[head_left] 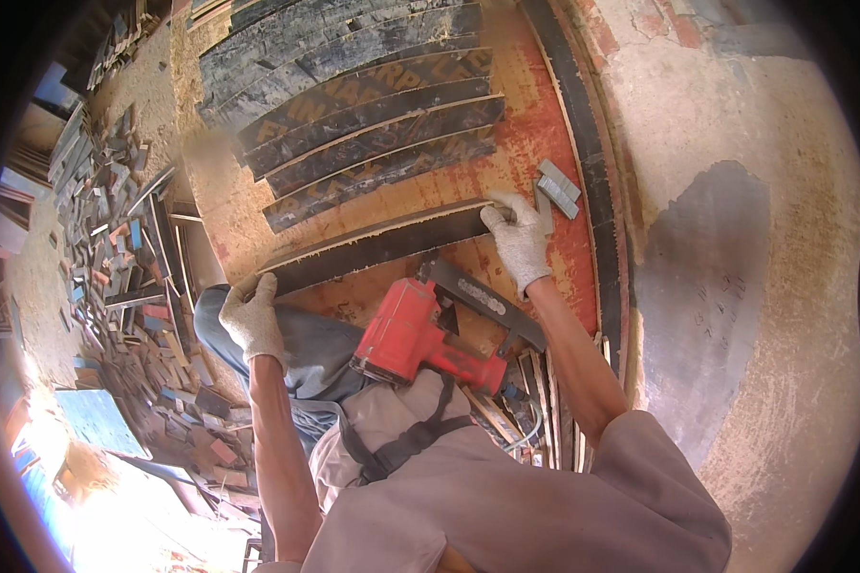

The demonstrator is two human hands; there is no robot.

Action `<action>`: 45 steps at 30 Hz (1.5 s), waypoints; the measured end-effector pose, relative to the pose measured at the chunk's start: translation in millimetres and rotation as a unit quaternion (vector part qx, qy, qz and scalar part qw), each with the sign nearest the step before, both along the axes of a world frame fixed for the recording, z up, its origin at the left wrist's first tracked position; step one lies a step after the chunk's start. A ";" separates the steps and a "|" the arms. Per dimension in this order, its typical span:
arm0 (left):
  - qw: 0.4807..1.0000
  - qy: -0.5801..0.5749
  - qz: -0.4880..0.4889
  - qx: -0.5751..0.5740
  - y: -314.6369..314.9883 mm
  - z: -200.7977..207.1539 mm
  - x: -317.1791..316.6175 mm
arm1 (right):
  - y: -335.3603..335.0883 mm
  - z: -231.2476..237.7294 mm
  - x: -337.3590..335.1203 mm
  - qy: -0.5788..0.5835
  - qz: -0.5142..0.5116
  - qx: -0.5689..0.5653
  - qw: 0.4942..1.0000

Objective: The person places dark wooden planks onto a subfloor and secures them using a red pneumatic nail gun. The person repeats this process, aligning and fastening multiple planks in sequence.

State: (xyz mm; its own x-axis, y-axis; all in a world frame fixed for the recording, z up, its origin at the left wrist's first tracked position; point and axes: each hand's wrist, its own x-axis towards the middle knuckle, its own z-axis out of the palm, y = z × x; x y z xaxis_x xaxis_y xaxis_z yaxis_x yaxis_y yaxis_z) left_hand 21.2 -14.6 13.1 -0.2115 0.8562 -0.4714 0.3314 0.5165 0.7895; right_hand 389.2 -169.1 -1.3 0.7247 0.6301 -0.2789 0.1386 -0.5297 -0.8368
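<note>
Nearest item: one mauve-grey shirt (506,497), crossed by one black strap (401,449). Just beyond it I logged one red pneumatic nailer (401,329), lying between the forearms and partly covering the grey-blue trousers (311,349). Its black magazine (483,304) slanted away to the right, its upper end just below the workpiece, obstructing the space there. One pale hose (533,430) ran by the handle, beside narrow wooden strips (554,406), several, overlapped past my count.

Workpiece: one black-faced wooden strip (382,246), pale rough edge uppermost, set crosswise ahead of the nailer. Hands: two, gloved, well apart. I recorded the left hand (251,320) pinched on its left end, the right hand (518,239) closed on its right end.

Just beyond the right hand: silver fastener sticks (559,189), at least two, on one worn orange-red panel (545,105). Farther off: dark boards (382,138) in rows, at least six, the farthest merging. Right: one long dark board (588,143) along the panel's edge. Left: heaped wood offcuts (143,267), too many to count; one light-blue sheet (100,420) near them.
</note>
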 end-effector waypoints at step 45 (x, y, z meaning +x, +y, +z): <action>0.880 0.132 -0.344 0.298 -7.0 -5.1 115.5 | 8.0 9.1 -11.8 0.087 -0.117 0.006 0.989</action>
State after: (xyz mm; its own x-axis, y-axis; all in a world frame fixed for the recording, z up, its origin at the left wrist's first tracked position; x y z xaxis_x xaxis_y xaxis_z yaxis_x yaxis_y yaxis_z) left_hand 136.7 -21.6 8.0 0.4195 0.9030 0.0927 0.6171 -0.3586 0.7004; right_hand 377.4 -161.1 7.8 0.7929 0.4549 -0.4054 -0.1324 -0.5208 -0.8434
